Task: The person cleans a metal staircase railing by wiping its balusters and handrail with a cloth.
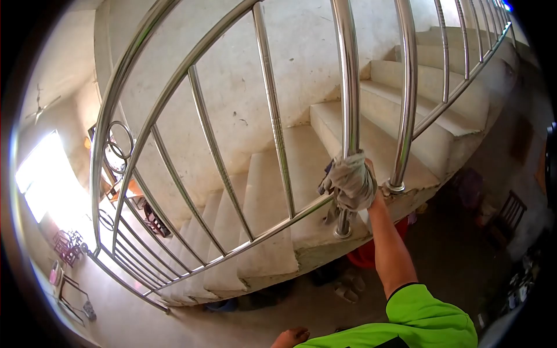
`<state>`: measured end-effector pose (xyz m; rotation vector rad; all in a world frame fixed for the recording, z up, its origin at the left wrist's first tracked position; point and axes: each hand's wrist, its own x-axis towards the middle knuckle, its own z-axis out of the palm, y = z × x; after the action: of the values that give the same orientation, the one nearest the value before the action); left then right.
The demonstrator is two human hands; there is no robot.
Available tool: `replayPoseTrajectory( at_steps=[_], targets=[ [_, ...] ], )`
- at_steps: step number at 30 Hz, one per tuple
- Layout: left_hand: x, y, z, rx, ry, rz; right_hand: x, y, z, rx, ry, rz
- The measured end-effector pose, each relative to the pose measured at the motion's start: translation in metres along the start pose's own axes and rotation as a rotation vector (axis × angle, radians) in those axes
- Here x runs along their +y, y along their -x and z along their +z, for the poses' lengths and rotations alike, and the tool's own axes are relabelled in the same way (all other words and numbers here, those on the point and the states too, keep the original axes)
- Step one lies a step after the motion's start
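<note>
In the head view, the right hand (370,167) clasps a grey cloth (355,184) around a steel post (348,81) right of centre, apparently wiping, the next stroke needing a snug wrap; the left hand (292,337), bottom centre, is too cropped to judge.

Cloth (355,182) around a railing post (348,81), stairs (322,139) behind it.

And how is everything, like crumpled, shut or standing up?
Shiny round metal post: upright
Grey fabric cloth: crumpled, bunched around the post
Bare right hand: closed on the cloth
Bare left hand: lowered, partly out of view
Brown slatted chair: standing
Bright white window: can't tell if open
Pale bladed ceiling fan: can't tell if spinning
</note>
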<state>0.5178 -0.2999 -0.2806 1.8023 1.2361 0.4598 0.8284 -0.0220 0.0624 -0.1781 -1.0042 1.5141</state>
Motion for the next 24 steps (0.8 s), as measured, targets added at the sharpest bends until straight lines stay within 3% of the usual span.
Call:
replayPoseTrajectory(
  at_steps=[3, 4, 7, 11, 21, 24],
  targets=[
    [0.000, 0.005, 0.000, 0.017, -0.046, -0.039, 0.025, 0.019, -0.020, 0.035, -0.186, 0.081],
    [0.009, 0.008, -0.006, -0.005, -0.064, -0.077, 0.039, 0.018, -0.040, -0.093, -0.324, 0.065],
    [0.033, 0.020, -0.023, -0.045, -0.068, -0.176, 0.071, 0.027, -0.105, 0.006, -0.075, -0.030],
    [0.028, 0.029, -0.029, -0.072, -0.026, -0.266, 0.082, 0.043, -0.110, 0.073, -0.064, -0.063],
    [0.033, 0.048, -0.057, 0.010, 0.071, -0.242, 0.108, 0.081, -0.110, 0.212, -0.011, -0.071],
    [-0.004, 0.047, -0.045, 0.036, 0.073, -0.150, 0.113, 0.088, -0.085, 0.325, 0.052, -0.066]
  ],
)
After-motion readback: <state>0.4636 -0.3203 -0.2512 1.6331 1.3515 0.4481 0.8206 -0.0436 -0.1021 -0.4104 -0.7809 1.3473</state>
